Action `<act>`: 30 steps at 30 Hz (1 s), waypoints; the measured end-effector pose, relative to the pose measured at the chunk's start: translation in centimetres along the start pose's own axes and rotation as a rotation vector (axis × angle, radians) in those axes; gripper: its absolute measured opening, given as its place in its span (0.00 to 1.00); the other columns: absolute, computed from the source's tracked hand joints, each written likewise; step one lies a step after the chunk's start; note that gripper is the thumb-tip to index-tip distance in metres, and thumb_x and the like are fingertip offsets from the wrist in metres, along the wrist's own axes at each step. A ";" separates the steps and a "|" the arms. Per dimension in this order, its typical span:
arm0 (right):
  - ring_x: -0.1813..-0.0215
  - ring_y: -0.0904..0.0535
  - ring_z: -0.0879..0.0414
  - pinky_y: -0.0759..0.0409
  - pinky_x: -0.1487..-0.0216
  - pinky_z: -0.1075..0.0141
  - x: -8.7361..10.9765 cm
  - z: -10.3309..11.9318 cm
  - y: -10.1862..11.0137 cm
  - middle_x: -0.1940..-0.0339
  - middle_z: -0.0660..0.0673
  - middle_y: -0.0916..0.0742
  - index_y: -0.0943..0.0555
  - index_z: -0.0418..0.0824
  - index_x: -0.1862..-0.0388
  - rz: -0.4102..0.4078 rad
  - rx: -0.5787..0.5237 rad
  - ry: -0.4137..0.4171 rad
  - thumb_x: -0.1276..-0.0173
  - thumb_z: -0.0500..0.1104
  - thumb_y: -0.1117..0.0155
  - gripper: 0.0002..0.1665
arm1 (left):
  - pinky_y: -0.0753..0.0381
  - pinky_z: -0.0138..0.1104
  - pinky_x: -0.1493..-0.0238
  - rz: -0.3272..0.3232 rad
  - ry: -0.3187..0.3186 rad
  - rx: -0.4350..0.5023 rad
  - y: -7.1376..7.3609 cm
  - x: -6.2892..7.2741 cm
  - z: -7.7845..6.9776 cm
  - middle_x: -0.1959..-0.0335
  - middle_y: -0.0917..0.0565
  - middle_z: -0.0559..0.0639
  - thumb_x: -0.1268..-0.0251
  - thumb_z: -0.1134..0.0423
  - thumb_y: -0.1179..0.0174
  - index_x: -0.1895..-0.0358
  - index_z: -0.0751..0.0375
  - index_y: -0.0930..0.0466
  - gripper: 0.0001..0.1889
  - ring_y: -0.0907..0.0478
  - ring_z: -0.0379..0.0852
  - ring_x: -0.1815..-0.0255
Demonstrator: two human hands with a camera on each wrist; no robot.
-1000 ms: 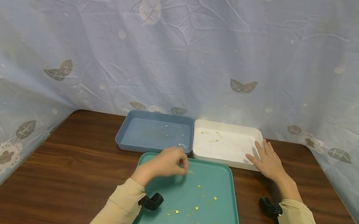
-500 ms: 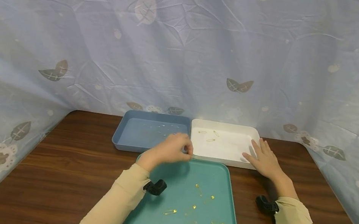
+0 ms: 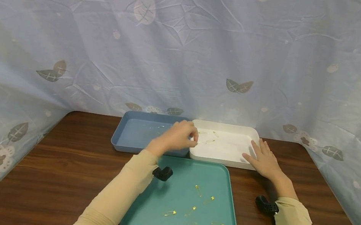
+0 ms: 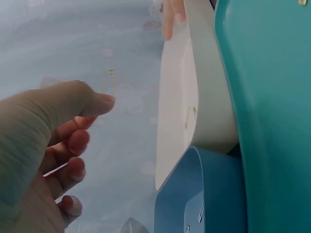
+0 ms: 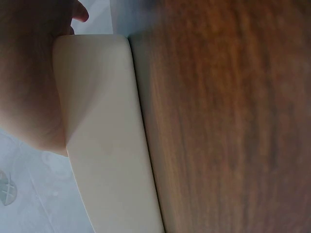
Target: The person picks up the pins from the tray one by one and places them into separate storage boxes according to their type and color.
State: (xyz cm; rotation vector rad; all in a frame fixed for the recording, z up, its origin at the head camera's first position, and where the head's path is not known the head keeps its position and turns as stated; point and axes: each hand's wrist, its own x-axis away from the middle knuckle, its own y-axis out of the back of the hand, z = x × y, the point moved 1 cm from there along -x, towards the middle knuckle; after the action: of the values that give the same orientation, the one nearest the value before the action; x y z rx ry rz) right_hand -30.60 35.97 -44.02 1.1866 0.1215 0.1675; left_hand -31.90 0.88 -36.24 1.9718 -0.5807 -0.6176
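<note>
My left hand (image 3: 178, 135) pinches a gold safety pin (image 4: 112, 73) between thumb and forefinger, its clasp end pointing away from the fingertips. In the head view that hand is over the seam between the blue tray (image 3: 118, 134) and the white tray (image 3: 219, 159). Several gold safety pins, such as this pin (image 3: 210, 141), lie in the white tray's left part. Silver pins (image 4: 200, 212) lie in the blue tray, partly hidden by the hand. With fingers spread, my right hand (image 3: 265, 163) rests on the white tray's right end.
Nearer to me, a green tray (image 3: 151, 222) holds several gold safety pins, one of them a pin (image 3: 170, 213) at its left. All three trays stand on a dark wooden table (image 3: 37, 169). A patterned light-blue cloth (image 3: 175, 50) hangs behind.
My left hand has lifted the safety pin off the green tray and carried it forward to the white tray's left edge. The right hand stays at the white tray.
</note>
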 end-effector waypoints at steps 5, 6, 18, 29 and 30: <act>0.21 0.65 0.29 0.59 0.30 0.28 -0.1 0.0 0.0 0.21 0.26 0.57 0.53 0.33 0.21 -0.007 -0.001 0.002 0.27 0.65 0.53 0.50 | 0.31 0.41 0.52 -0.023 0.025 -0.035 0.1 -1.2 0.3 0.59 0.20 0.51 0.34 0.60 0.39 0.66 0.50 0.17 0.04 0.27 0.46 0.57; 0.21 0.64 0.29 0.59 0.30 0.28 -0.1 0.0 0.0 0.21 0.26 0.57 0.53 0.33 0.21 -0.008 0.000 0.002 0.27 0.65 0.53 0.50 | 0.31 0.41 0.52 -0.028 0.027 -0.047 0.0 -1.5 0.4 0.59 0.20 0.51 0.34 0.59 0.39 0.66 0.50 0.17 0.04 0.27 0.46 0.57; 0.22 0.62 0.28 0.58 0.30 0.29 -0.2 -0.1 -0.1 0.22 0.25 0.54 0.51 0.33 0.22 -0.015 0.025 -0.001 0.27 0.65 0.53 0.50 | 0.28 0.45 0.48 -0.077 0.088 -0.078 -0.8 -4.3 0.7 0.61 0.21 0.49 0.36 0.59 0.39 0.63 0.52 0.16 0.04 0.27 0.46 0.57; 0.22 0.62 0.28 0.58 0.30 0.28 -0.1 -0.1 -0.1 0.22 0.25 0.54 0.51 0.33 0.22 -0.014 0.013 -0.001 0.27 0.65 0.52 0.50 | 0.25 0.43 0.48 -0.101 0.192 -0.087 -1.3 -6.0 1.5 0.57 0.17 0.48 0.35 0.59 0.39 0.62 0.53 0.14 0.05 0.23 0.46 0.55; 0.22 0.62 0.28 0.58 0.30 0.28 -0.1 -0.1 -0.1 0.22 0.25 0.54 0.51 0.33 0.22 -0.015 0.015 0.000 0.27 0.65 0.52 0.50 | 0.24 0.43 0.48 -0.105 0.199 -0.088 -1.2 -6.2 1.6 0.56 0.17 0.48 0.35 0.60 0.39 0.62 0.53 0.13 0.06 0.23 0.46 0.55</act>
State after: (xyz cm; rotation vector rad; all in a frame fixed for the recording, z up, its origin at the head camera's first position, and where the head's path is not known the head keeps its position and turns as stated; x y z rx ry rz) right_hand -30.72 35.97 -44.10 1.2005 0.1312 0.1539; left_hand -37.40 4.24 -36.89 1.9615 -0.3244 -0.4942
